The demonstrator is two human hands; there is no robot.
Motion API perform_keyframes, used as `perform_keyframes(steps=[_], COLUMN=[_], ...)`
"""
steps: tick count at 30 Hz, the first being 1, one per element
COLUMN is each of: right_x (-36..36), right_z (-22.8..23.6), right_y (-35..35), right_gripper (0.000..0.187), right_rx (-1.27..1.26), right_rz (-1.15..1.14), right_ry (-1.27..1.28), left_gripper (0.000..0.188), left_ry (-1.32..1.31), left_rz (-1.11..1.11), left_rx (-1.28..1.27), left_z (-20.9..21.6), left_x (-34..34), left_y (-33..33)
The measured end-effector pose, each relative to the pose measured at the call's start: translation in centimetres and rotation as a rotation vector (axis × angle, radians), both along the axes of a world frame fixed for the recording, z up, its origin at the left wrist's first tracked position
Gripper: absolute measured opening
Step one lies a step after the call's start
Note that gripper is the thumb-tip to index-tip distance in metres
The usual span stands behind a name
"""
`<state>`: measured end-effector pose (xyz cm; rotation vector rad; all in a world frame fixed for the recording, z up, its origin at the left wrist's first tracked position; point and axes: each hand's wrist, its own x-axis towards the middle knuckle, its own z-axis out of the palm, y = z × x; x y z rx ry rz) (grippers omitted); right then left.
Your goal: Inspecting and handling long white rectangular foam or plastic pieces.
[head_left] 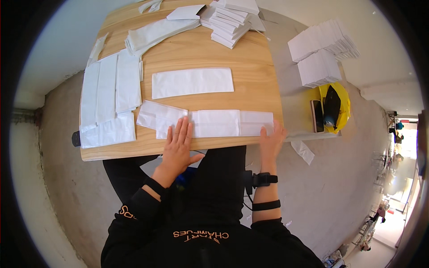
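A row of flat white plastic sleeves (pixel 216 123) lies along the near edge of the wooden table, overlapping end to end. My left hand (pixel 178 142) rests flat with fingers stretched where the tilted left sleeve (pixel 161 114) meets the row. At the row's right end, my right hand (pixel 271 139) has its thumb on the sleeve and its fingers apart from it, by the table's right edge. Beyond the row, a single white sleeve (pixel 192 83) lies by itself. Overlapping white sleeves (pixel 106 91) cover the table's left side.
At the back of the table (pixel 178 51) are a fanned pile of white sleeves (pixel 163 33) and stacked white boxes (pixel 230 24). To the right, a lower grey surface holds more white stacks (pixel 318 68), a phone (pixel 317 116) and a yellow bag (pixel 342 107). A clear sleeve (pixel 303 152) lies beyond the table's near right corner.
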<state>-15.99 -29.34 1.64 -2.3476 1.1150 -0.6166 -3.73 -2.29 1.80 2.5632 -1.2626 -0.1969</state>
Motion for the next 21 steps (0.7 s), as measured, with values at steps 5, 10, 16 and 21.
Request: perform_keyframes(steps=[5, 10, 16, 21], right_x=[-0.4, 0.3, -1.0, -1.3], right_z=[-0.3, 0.2, -2.3, -2.2], right_y=[-1.3, -2.4, -4.5, -4.4], right_gripper=[0.06, 0.07, 0.041, 0.028], right_rx=[-0.018, 0.169, 0.395, 0.537], right_rz=[-0.176, -0.245, -0.178, -0.179], right_ry=[0.192, 0.343, 0.042, -0.075], left_gripper=[0.112, 0.113, 0.113, 0.113], left_ry=[-0.009, -0.016, -0.022, -0.009], left_rz=[-0.004, 0.006, 0.01, 0.014], left_rx=[0.006, 0.022, 0.031, 0.045], left_z=[-0.3, -0.3, -0.2, 0.0], left_x=[-0.2, -0.3, -0.4, -0.5], left_y=[-0.1, 0.0, -0.4, -0.5])
